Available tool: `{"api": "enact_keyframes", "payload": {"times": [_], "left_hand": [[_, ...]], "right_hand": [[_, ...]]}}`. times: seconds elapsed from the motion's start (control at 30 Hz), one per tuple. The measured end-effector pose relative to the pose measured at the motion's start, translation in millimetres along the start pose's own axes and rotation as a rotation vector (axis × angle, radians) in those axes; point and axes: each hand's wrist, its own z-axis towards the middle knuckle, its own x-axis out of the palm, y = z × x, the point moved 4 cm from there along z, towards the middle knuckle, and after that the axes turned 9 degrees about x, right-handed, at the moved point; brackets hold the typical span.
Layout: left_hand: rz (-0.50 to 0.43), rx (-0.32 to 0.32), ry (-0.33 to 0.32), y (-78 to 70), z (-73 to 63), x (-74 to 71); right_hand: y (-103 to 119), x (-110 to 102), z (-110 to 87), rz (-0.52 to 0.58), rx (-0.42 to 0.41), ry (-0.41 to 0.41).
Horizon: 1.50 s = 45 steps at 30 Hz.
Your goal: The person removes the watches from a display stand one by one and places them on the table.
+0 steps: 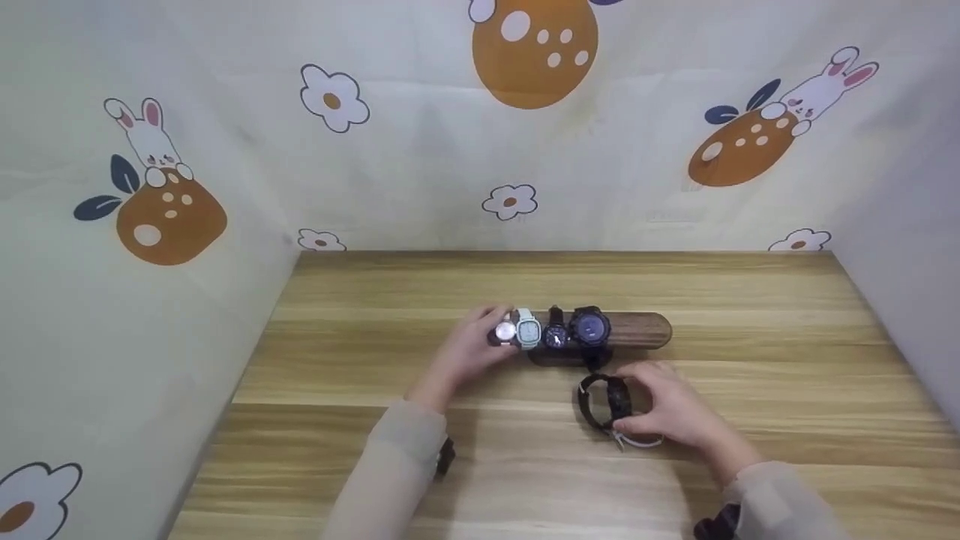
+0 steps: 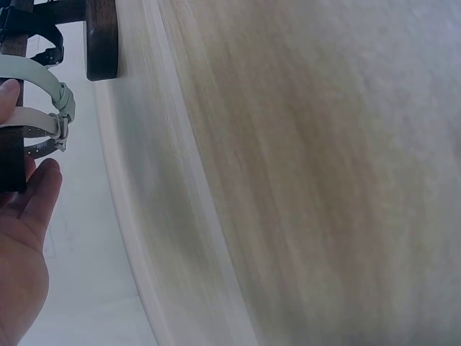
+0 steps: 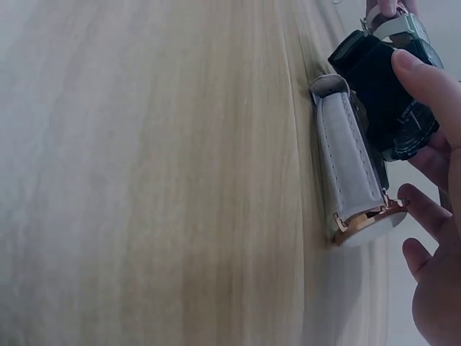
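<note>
A dark wooden watch stand bears several watches side by side on its bar. My left hand grips the bar's left end, beside a small pale-strapped watch and a mint-green watch. In the left wrist view, fingers lie along the bar's end. A black watch, its strap closed in a loop, is pinched between thumb and fingers of my right hand just in front of the stand. Beside it on the table lies a white-strapped watch with a rose-gold case.
The stand also carries a small black watch and a large black watch. Wood-grain table surrounds the stand. A patterned cloth wall rises behind the table, with further cloth at both sides.
</note>
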Motion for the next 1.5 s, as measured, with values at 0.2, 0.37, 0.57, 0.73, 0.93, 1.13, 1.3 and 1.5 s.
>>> {"api": "enact_keyframes", "payload": {"times": [0.2, 0.37, 0.57, 0.73, 0.93, 1.13, 1.3, 1.5], "left_hand": [[-0.009, -0.014, 0.007, 1.5, -1.0, 0.7], [-0.010, -0.013, 0.007, 0.4, -1.0, -0.2], [-0.021, -0.038, 0.020, -0.3, -0.1, 0.2], [-0.019, -0.034, 0.020, 0.0, 0.3, 0.4], [-0.017, -0.011, 0.006, -0.3, 0.3, 0.1], [-0.015, -0.022, 0.015, 0.7, 0.1, 1.4], [-0.038, -0.031, 0.013, 0.9, 0.7, 1.7], [-0.039, -0.031, 0.008, 0.9, 0.6, 1.0]], "right_hand": [[8, 2, 1.1, -0.101, -0.050, -0.010], [15, 2, 2.6, -0.136, -0.099, -0.022], [18, 3, 3.2, -0.096, -0.086, -0.017], [20, 7, 2.7, -0.088, -0.071, 0.008], [24, 8, 2.4, -0.081, -0.047, 0.013], [25, 15, 0.1, -0.077, -0.054, 0.032], [23, 17, -1.1, -0.084, -0.044, 0.042], [21, 19, -1.3, -0.097, -0.026, 0.069]]}}
